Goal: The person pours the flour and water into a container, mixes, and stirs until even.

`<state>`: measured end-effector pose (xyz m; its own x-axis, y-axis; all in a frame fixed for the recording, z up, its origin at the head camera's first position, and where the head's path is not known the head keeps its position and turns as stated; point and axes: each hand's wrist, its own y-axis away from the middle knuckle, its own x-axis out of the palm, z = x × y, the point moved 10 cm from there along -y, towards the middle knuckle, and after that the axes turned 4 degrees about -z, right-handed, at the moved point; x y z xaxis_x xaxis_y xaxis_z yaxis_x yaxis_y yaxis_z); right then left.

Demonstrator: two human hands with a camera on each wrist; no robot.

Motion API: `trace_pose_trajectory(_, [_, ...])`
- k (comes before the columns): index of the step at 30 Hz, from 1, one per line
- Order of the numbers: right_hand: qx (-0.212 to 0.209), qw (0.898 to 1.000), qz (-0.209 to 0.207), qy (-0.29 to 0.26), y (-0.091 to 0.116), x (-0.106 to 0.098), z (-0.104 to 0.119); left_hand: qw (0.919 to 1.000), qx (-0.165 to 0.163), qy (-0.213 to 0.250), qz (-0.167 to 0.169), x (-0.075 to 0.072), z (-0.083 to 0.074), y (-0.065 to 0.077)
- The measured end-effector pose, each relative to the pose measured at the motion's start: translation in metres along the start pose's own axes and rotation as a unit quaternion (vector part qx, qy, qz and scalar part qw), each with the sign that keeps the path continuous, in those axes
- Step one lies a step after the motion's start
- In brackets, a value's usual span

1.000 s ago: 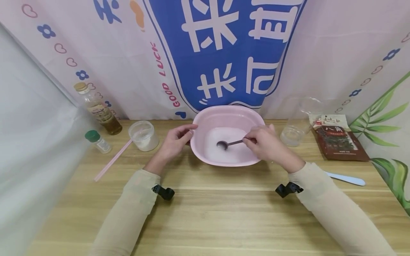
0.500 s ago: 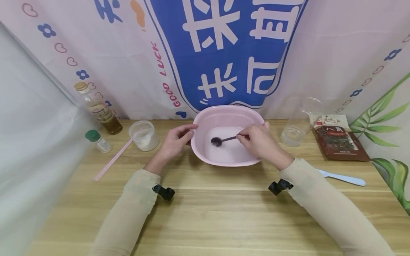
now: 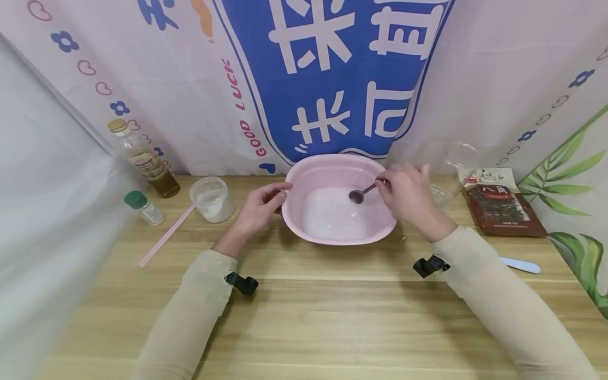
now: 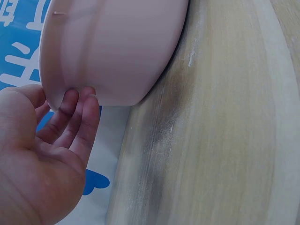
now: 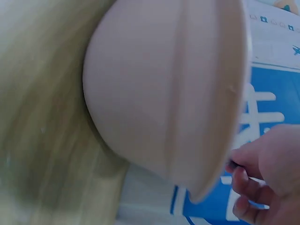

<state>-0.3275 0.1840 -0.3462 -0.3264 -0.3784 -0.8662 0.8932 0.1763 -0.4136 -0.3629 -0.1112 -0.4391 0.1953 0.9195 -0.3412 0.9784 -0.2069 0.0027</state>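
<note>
A pink plastic basin (image 3: 323,177) stands on the wooden table, with whitish, cloudy liquid in its bottom. My left hand (image 3: 256,211) grips the basin's left rim; in the left wrist view, several fingers bend under the rim from outside. Between thumb and fingers, my right hand (image 3: 410,198) pinches the handle of a small dark spoon (image 3: 355,197). The spoon's bowl is over the right part of the basin, at or just above the liquid; which, I cannot tell. In the right wrist view the basin wall (image 5: 140,79) hides most of the spoon.
To the left are an oil bottle (image 3: 152,169), a green-capped shaker (image 3: 144,208), pink chopsticks (image 3: 166,236) and a clear tub of white powder (image 3: 212,199). On the right lie a brown spice packet (image 3: 505,206) and a light-blue handle (image 3: 521,264). A clear container (image 3: 442,195) is partly hidden.
The spoon first went left through the basin, then swung back right and up toward the right rim with my right hand. My left hand stays on the rim.
</note>
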Motion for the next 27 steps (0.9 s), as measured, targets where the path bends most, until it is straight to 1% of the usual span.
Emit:
trace_pose_trajectory(3, [-0.015, 1.000, 0.008, -0.001, 0.002, -0.008, -0.002, 1.0000, 0.002, 0.004, 0.000, 0.000, -0.001, 0.000])
trace_pose_trajectory(7, [-0.018, 0.998, 0.050, -0.022, 0.006, -0.009, -0.007, 1.0000, 0.005, 0.001, 0.000, 0.000, -0.001, 0.000])
trace_pose_trajectory(11, [-0.010, 0.993, 0.090, -0.079, 0.010, -0.001, -0.005, 0.9999, 0.013, 0.007, -0.001, 0.000, -0.001, 0.000])
trace_pose_trajectory(16, [-0.005, 0.980, 0.118, -0.157, 0.013, 0.017, 0.008, 0.9992, 0.029, 0.028, -0.001, 0.001, -0.003, -0.002])
trace_pose_trajectory(20, [0.005, 0.972, 0.127, -0.195, 0.012, 0.032, 0.021, 0.9990, 0.032, 0.032, 0.000, 0.002, -0.005, -0.001])
trace_pose_trajectory(23, [0.001, 0.968, 0.127, -0.216, 0.008, 0.040, 0.032, 0.9987, 0.036, 0.036, -0.001, 0.002, -0.006, 0.000])
trace_pose_trajectory(27, [-0.006, 0.969, 0.116, -0.216, 0.001, 0.044, 0.041, 0.9985, 0.039, 0.037, -0.002, 0.002, -0.005, 0.000])
